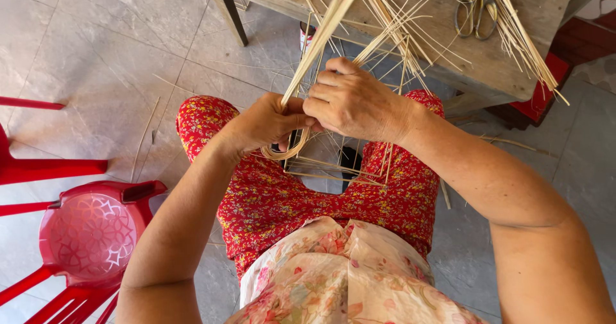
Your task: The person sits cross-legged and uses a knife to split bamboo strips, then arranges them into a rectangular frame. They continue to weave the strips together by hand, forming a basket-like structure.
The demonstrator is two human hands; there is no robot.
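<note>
A flat bundle of pale cane strips (pixel 321 35) runs on a long slant from the top of the view, above the wooden table (pixel 513 54), down and leftward to the person's lap, where its lower end curls into a small loop (pixel 285 152) just under the hands. The left hand (pixel 266 124) is closed around the bundle where the loop begins, fingers curled in and thumb pressed against it. The right hand (pixel 350 99) lies touching it, knuckles up, fingers bent and pinching the same strips against the left fingers. Under both hands sits a thin wire frame (pixel 340 170), box-shaped, resting between the knees on red flowered trousers (pixel 269 202); loose strips cross through its open sides, and what else may be inside it cannot be told. More thin strips (pixel 520 35) fan across the table, their ends hanging past its near edge, beside a pair of scissors (pixel 475 9) lying flat. At the left stands a red plastic chair (pixel 90 234) on the grey tiled floor (pixel 96 54), with a few stray strips scattered nearby.
</note>
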